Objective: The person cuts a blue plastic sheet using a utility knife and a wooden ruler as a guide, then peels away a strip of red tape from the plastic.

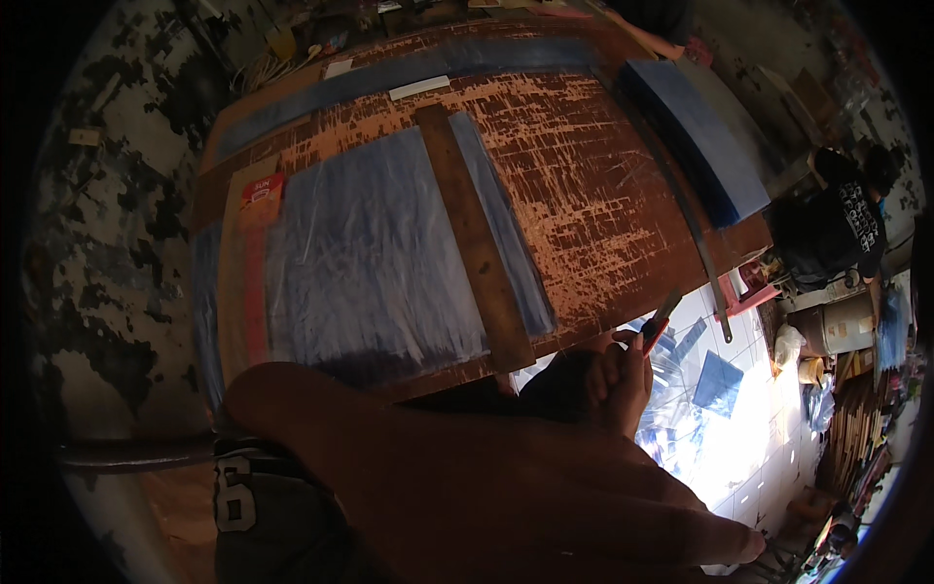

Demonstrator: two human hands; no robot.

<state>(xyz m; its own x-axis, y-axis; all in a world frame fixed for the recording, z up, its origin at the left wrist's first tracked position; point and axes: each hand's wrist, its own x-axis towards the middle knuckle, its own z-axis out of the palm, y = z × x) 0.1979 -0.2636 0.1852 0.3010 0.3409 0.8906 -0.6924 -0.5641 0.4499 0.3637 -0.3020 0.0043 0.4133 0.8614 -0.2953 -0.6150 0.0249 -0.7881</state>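
My left hand (506, 477) looms large and dark across the lower middle, close to the camera. Its fingers stretch to the right and appear to hold nothing. Beyond it, past the table's near edge, my right hand (625, 384) is closed around a slim cutter (656, 332), red along its side, with its dark end pointing up and right. A stack of bluish, translucent plastic sheets (370, 243) lies on the worn table. Across the sheets' right part rests a long brown wooden strip (477, 243). My left hand covers part of the near edge.
A long metal strip (696, 234) overhangs the table's right edge, beside a thick blue sheet stack (696, 146). A red-and-tan strip (255, 263) lies at left. Blue offcuts (718, 383) litter the bright tiled floor. Another person (837, 229) is at right; an arm (650, 39) shows behind.
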